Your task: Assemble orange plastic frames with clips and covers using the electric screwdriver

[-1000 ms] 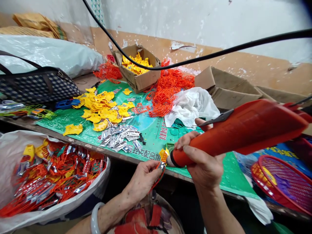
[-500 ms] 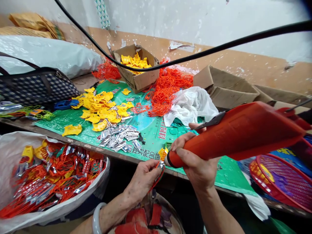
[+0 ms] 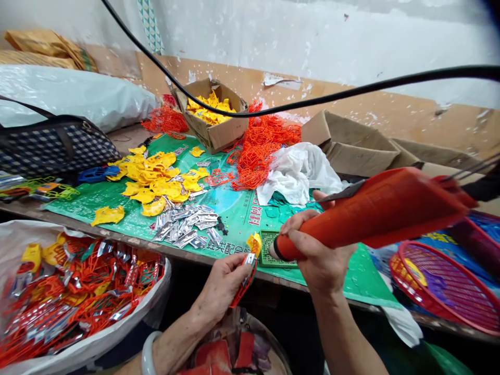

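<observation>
My left hand [image 3: 224, 284] pinches a small assembled piece [image 3: 250, 258] at the table's front edge. It has a yellow plastic end, a silvery metal plate and an orange-red frame hanging below. My right hand [image 3: 322, 255] is wrapped around an electric screwdriver [image 3: 375, 213] with a red covered body. Its nose points left and down over a small green basket [image 3: 269, 235], apart from the piece; the basket's contents are too small to make out. Silvery metal plates [image 3: 191, 221] and yellow plastic parts [image 3: 156, 179] lie in piles left of my hands.
A white sack [image 3: 162, 297] of similar pieces stands at lower left. Further back are a cardboard box [image 3: 222, 135] with yellow parts, orange-red frames [image 3: 255, 156] and a white plastic bag [image 3: 299, 172]. A red basket [image 3: 402, 297] sits at right. A black cable [image 3: 312, 104] crosses above.
The screwdriver's nose has come away from the piece and now sits over the green basket to the right. My left hand has drawn slightly left with the piece.
</observation>
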Demonstrator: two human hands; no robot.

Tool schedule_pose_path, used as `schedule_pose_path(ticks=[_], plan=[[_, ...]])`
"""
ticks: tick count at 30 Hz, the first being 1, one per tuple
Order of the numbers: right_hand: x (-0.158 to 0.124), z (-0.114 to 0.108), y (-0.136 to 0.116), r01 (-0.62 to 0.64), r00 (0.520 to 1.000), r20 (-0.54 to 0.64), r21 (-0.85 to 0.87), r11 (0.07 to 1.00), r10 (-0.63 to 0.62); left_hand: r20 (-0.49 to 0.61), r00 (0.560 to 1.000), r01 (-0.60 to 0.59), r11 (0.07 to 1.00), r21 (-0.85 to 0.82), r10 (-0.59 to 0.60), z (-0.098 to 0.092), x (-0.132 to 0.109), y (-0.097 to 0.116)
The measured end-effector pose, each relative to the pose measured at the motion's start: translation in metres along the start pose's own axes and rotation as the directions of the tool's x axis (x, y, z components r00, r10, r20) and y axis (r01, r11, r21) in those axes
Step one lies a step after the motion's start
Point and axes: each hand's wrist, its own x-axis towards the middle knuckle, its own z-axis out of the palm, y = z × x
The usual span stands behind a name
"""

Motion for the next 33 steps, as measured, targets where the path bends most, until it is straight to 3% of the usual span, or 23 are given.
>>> schedule_pose_path(ticks=[3,8,23,33], plan=[[0.014,-0.012,0.014,0.054,0.994,-0.095,-0.06,0.997,-0.06,-0.063,0.998,0.01,1.0,0.012,-0.009,-0.006,0.002,0.0],[0.024,-0.025,0.035,-0.018,0.994,-0.11,-0.068,0.997,0.011,-0.105,0.994,-0.005,0.996,0.087,0.014,-0.012,0.003,0.006],[0.024,-0.026,0.052,-0.074,0.991,-0.126,-0.148,0.986,0.055,-0.012,1.0,0.011,0.998,0.069,-0.01,-0.006,0.008,0.009],[0.023,-0.024,0.051,-0.08,0.992,-0.113,-0.169,0.982,0.061,0.043,0.997,0.056,0.983,0.172,-0.064,-0.012,0.013,0.016]])
